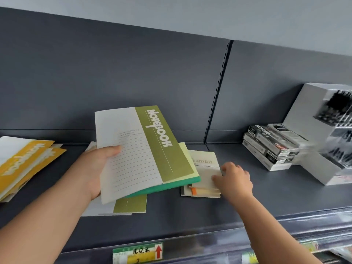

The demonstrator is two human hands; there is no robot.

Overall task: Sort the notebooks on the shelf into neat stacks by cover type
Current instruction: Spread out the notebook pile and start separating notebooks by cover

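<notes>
My left hand grips a small stack of olive-green and white notebooks marked "Notebook", tilted up above the dark shelf. Under it lies another olive-green notebook flat on the shelf. My right hand rests with spread fingers on a cream notebook marked "Sambit", the top of a small pile with an orange tab at its front edge. At the far left sits a loose stack of yellow and white notebooks, fanned out unevenly.
Black and white boxes are stacked at the right, beside a large white display box holding dark items. A slotted upright divides the grey back panel. A green and yellow price label sits on the shelf's front rail.
</notes>
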